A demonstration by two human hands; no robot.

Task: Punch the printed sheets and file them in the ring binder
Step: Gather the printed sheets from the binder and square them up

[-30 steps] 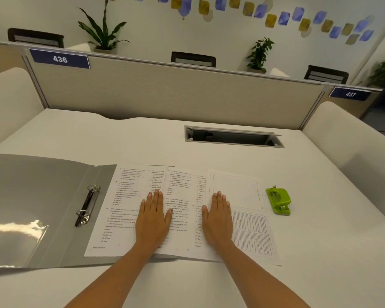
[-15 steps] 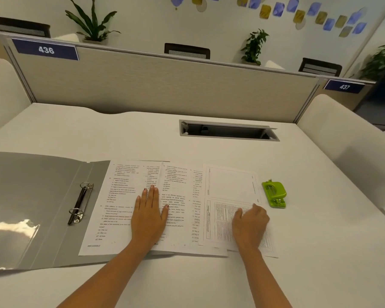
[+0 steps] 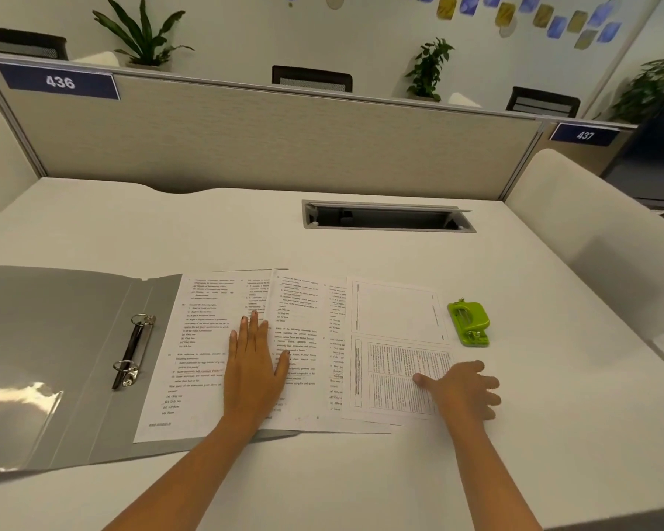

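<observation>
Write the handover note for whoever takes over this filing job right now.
Left hand: flat, pressing the left sheets.
Right hand: at the right sheet's near right corner, thumb on the paper; not holding it.
Binder: open on the left, rings closed and bare.
Punch: right of the sheets, untouched.
Done: sheets spread out.
Left: punch them, open the rings, file them.

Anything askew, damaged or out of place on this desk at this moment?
Nothing damaged or spilled. The printed sheets lie fanned and overlapping, not squared, the leftmost lying partly on the open binder. The left hand lies flat on them; the right hand is at the rightmost sheet's edge. The green punch sits apart.
</observation>
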